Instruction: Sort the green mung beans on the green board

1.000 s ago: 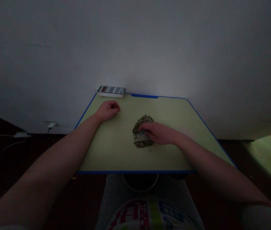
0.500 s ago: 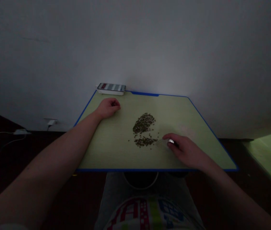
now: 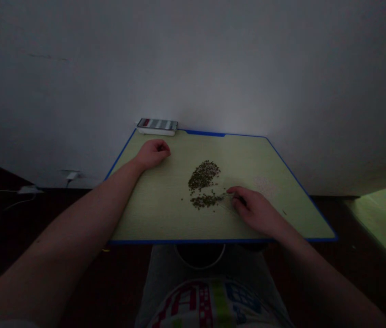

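Observation:
On the pale green tabletop (image 3: 159, 205) lies a large heap of small greenish-brown beans or seeds (image 3: 204, 175), with a smaller strip of them (image 3: 205, 201) nearer to me. My right hand (image 3: 251, 205) is closed round a slim metal utensil (image 3: 221, 197). Its head touches the right end of the smaller strip; in the dim light I cannot tell a spoon from a fork. My left hand (image 3: 154, 152) rests on the table left of the heap, fingers curled in, and I see nothing in it.
A phone (image 3: 158, 124) lies on a white box (image 3: 155, 131) at the back left corner, by the wall. Pale small grains (image 3: 264, 184) are spread right of the heap. A dark-mouthed bucket (image 3: 200, 257) sits below the table's blue front edge (image 3: 186, 241).
My right hand has shifted slightly left and away from me, turning the utensil so its head reaches into the smaller strip. My left hand stays where it was.

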Demonstrator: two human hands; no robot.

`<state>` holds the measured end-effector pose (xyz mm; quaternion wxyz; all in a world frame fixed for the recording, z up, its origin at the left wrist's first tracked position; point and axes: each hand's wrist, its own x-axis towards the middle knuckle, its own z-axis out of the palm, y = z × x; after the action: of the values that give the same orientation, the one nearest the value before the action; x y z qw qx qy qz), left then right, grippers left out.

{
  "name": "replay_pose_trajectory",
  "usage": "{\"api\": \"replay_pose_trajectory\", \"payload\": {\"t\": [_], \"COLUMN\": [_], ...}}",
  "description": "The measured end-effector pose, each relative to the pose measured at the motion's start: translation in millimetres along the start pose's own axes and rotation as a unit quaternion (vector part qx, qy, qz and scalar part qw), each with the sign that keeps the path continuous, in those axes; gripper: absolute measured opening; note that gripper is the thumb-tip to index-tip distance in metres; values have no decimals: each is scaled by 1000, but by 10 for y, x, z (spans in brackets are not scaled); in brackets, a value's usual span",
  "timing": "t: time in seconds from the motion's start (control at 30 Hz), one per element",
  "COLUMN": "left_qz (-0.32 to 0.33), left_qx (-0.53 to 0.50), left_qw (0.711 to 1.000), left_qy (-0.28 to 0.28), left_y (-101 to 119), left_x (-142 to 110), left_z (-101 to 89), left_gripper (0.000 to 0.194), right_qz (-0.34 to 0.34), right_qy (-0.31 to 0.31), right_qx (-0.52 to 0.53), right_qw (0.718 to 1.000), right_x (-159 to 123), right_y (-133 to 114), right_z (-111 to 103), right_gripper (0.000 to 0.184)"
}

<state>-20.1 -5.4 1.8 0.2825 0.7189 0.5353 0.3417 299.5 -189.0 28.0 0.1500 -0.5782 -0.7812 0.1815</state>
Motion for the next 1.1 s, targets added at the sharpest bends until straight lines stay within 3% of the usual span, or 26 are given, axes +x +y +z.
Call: {"api": "replay_pose_trajectory", "payload": {"t": [0.3, 0.67, 1.1], "left_qz": [3, 6, 11], "left_qx": [-3, 9, 7], "left_qw": [1000, 1000, 1000], "left_qy": [-1, 7, 0], "left_y": [-31, -49, -67], "left_x": [4, 18, 18], "left_z": [4, 11, 8], "left_gripper": [15, 16, 15], "right_qz": [-59, -15, -66], "right_qy": [-25, -19, -30], "right_qx": [14, 8, 21], "right_qw": [998, 1000, 997], "right_x": [-4, 13, 21], "right_y": [16, 2, 9], "right_z": [-7, -15, 35], "right_gripper": [29, 30, 30]}}
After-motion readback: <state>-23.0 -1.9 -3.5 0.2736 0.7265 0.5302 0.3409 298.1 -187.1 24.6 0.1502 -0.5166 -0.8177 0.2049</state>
